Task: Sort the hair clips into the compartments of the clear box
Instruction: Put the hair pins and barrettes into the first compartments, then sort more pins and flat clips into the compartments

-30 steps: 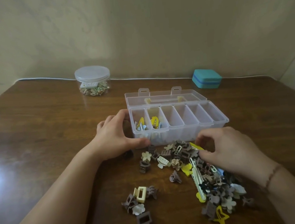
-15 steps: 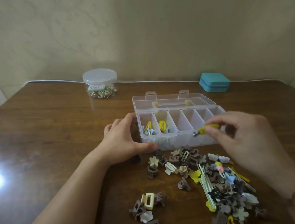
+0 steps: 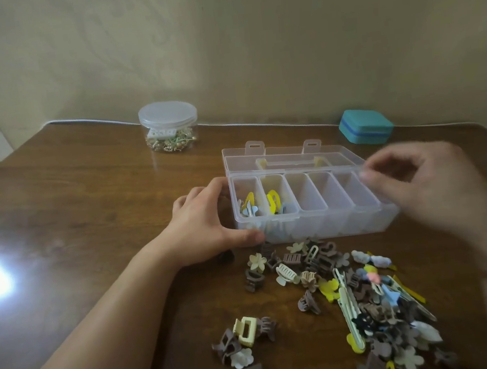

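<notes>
The clear plastic compartment box [image 3: 308,204] is steadied on the brown wooden table [image 3: 86,202] by the left hand [image 3: 207,227], while the blurred right hand [image 3: 418,182], its grip unreadable, hovers over the rightmost compartments, nearer the loose hair clips [image 3: 355,299] below

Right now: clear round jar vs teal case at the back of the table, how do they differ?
The clear round jar is see-through, with small trinkets visible inside; the teal case is opaque, so its contents are hidden. The jar is cylindrical with a flat lid; the case is a low, rounded box. The jar stands back left of the clear box, the case back right. Both are closed and untouched.
</notes>
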Tool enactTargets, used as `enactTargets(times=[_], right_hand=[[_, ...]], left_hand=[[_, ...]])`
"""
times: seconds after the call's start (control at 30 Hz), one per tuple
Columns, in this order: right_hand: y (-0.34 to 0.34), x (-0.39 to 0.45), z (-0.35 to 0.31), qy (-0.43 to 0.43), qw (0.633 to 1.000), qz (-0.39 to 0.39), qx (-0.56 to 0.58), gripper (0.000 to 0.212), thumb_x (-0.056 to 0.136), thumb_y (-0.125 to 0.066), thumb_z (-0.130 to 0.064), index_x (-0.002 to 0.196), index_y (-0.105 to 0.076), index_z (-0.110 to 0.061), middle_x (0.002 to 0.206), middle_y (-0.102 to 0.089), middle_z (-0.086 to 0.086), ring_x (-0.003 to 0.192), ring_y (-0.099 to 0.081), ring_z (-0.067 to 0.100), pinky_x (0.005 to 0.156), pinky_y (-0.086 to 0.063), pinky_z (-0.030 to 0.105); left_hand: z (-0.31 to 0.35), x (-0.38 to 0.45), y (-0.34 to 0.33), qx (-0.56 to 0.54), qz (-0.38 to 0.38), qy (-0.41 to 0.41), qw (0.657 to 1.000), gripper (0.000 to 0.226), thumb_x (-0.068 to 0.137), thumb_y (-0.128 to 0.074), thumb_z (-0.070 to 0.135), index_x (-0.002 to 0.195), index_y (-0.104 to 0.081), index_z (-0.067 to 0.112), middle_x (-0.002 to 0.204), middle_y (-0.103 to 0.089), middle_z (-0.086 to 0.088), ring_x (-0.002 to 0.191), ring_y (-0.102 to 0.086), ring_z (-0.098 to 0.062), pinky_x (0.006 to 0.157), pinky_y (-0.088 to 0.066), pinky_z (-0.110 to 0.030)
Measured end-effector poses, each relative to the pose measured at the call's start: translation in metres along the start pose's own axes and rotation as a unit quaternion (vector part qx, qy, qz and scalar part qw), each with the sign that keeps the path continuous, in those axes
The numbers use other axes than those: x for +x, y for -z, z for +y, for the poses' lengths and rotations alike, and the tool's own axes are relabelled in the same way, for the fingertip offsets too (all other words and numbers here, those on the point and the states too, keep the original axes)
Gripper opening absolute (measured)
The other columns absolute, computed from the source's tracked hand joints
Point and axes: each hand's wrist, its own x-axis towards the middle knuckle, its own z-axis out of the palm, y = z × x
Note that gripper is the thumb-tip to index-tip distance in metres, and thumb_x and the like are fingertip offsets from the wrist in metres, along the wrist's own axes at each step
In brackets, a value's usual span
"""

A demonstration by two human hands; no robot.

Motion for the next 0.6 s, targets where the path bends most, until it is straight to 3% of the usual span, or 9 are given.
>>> enactTargets(times=[0.1, 0.23, 0.3, 0.43, 0.53, 0.6], right_hand=[[0.022, -0.014, 0.016, -0.054, 0.972, -0.195, -0.123, 0.013, 0.075, -0.077, -0.035, 0.069, -0.068, -0.041, 0.072, -0.065, -0.029, 0.065, -0.060, -0.003, 0.060, -0.052, 0.029], [0.020, -0.026, 0.003, -0.115, 0.900, -0.398, -0.140, 0.020, 0.080, -0.073, -0.024, 0.085, -0.062, -0.040, 0.074, -0.070, -0.021, 0.065, -0.065, -0.002, 0.068, -0.058, 0.029], [0.012, -0.027, -0.001, -0.095, 0.882, -0.423, -0.183, 0.025, 0.080, -0.069, -0.020, 0.088, -0.056, -0.040, 0.077, -0.070, -0.016, 0.072, -0.063, -0.001, 0.071, -0.056, 0.027], [0.000, -0.030, -0.006, -0.043, 0.881, -0.402, -0.246, 0.031, 0.080, -0.064, -0.021, 0.099, -0.050, -0.041, 0.084, -0.056, -0.014, 0.083, -0.056, 0.004, 0.069, -0.051, 0.027], [-0.003, -0.029, -0.007, -0.019, 0.887, -0.378, -0.263, 0.036, 0.082, -0.063, -0.021, 0.106, -0.050, -0.044, 0.079, -0.048, -0.016, 0.080, -0.053, 0.005, 0.059, -0.043, 0.022], [-0.005, -0.029, -0.006, -0.016, 0.893, -0.367, -0.259, 0.037, 0.083, -0.063, -0.021, 0.108, -0.049, -0.044, 0.077, -0.047, -0.016, 0.077, -0.051, 0.004, 0.057, -0.039, 0.022]], left_hand=[[0.000, 0.001, -0.001, 0.004, 0.001, -0.002, 1.000, 0.086, 0.065, -0.080, 0.054, 0.136, -0.034, 0.040, 0.100, -0.026, 0.041, 0.102, -0.018, 0.008, 0.109, -0.018, -0.035], [-0.003, 0.004, -0.002, 0.005, -0.008, -0.004, 1.000, 0.091, 0.052, -0.074, 0.069, 0.129, -0.032, 0.047, 0.102, -0.029, 0.043, 0.100, -0.020, 0.012, 0.109, -0.018, -0.035], [-0.007, 0.005, -0.002, 0.006, -0.013, -0.007, 1.000, 0.096, 0.046, -0.068, 0.078, 0.129, -0.032, 0.048, 0.106, -0.032, 0.042, 0.107, -0.024, 0.009, 0.111, -0.017, -0.037], [-0.012, 0.007, -0.004, 0.004, -0.009, -0.013, 1.000, 0.097, 0.044, -0.063, 0.081, 0.131, -0.033, 0.048, 0.116, -0.038, 0.037, 0.115, -0.028, 0.005, 0.114, -0.018, -0.040], [-0.012, 0.007, -0.004, -0.003, -0.013, -0.012, 1.000, 0.095, 0.044, -0.065, 0.080, 0.128, -0.033, 0.049, 0.113, -0.036, 0.042, 0.114, -0.029, 0.004, 0.115, -0.021, -0.042], [-0.014, 0.009, -0.004, -0.004, -0.009, -0.011, 1.000, 0.099, 0.044, -0.067, 0.081, 0.131, -0.035, 0.047, 0.122, -0.044, 0.031, 0.124, -0.034, -0.002, 0.116, -0.023, -0.049]])
